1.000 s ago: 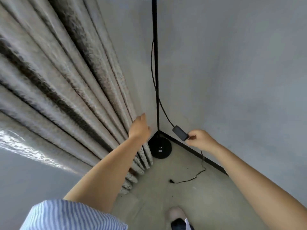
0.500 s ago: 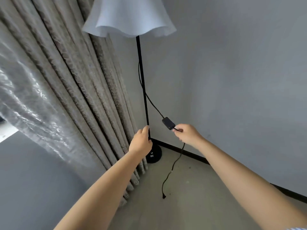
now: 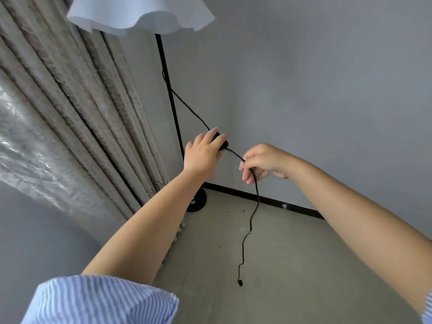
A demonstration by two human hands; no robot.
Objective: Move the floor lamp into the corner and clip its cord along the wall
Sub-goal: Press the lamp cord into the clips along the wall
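While pinched at two points, cord run: stretched short and taut between both hands, slanting down to the right.
Left fingers (image 3: 216, 139): curled over the inline switch (image 3: 223, 146), wrapped shut on it, switch mostly hidden.
Right fingers (image 3: 247, 170): pressed together on the cord (image 3: 253, 206) just right of the switch, pinching it where it bends downward.
Left hand (image 3: 203, 153): nearer the pole (image 3: 169, 94) and the corner.
Right hand (image 3: 264, 162): nearer the right wall (image 3: 327, 113) and its dark baseboard (image 3: 268, 199), so probably the one to lead the cord there.
Loose tail: hangs from the right fingers, kinked, long axis near vertical, plug end (image 3: 240, 282) near the floor (image 3: 292, 265); whether touching, cannot tell.
Upper cord: rises left from the switch to the pole.
Floor lamp base (image 3: 198, 202): already in the corner, beside the curtain (image 3: 70, 113).
Clips: none visible.
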